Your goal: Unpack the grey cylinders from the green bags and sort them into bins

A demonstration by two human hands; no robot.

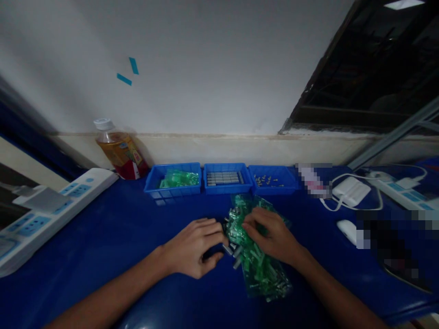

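Green-tinted clear plastic bags with small metal parts in them lie in a heap on the blue table. Beside the heap's left edge are several loose silver cylinders. My left hand is at these cylinders, its fingers bent and its thumb held apart, with nothing visible in its grasp. Over the upper part of the heap, my right hand has its thumb and fingers pinched together. What lies between those fingertips is too blurred to name.
Behind the heap stand three blue bins: one with green bags, one with silver cylinders, one with small brass-coloured parts. A drink bottle and power strip are left; a white charger and mouse right.
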